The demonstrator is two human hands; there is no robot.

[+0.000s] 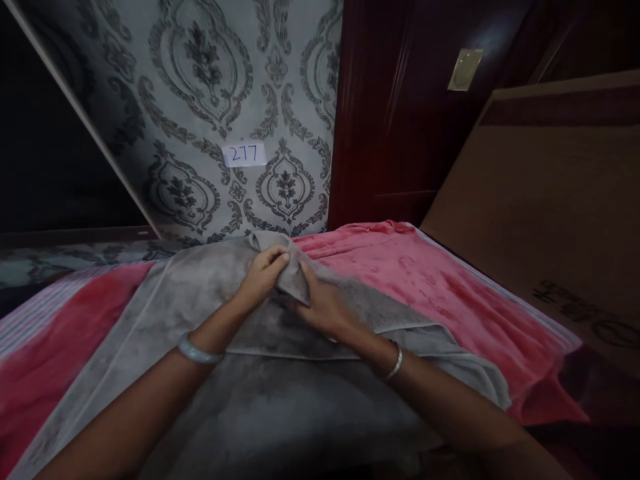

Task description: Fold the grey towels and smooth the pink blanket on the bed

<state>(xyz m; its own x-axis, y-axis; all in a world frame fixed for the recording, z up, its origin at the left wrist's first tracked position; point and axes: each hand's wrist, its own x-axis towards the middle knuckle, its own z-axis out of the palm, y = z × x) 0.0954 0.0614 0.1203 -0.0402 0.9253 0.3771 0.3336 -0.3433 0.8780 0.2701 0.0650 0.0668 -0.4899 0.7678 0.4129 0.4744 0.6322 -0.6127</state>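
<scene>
A large grey towel (pixel 200 287) is spread over a pink blanket (pixel 370 250), with part of it folded over itself near the middle. My left hand (pixel 265 270) is closed on a raised, bunched part of the towel, thumb on top. Close beside it on the right, my right hand (pixel 325 307) grips the same lifted part between thumb and fingers. The undersides of my fingers are hidden by cloth. A bangle circles each wrist.
Behind the blanket stands a patterned wall (pixel 280 60) with a paper label (pixel 245 155) reading 277. A big cardboard box (pixel 550 200) leans at the right, near a dark red wooden panel (pixel 385 133). A dark flat screen (pixel 55 147) stands at the left.
</scene>
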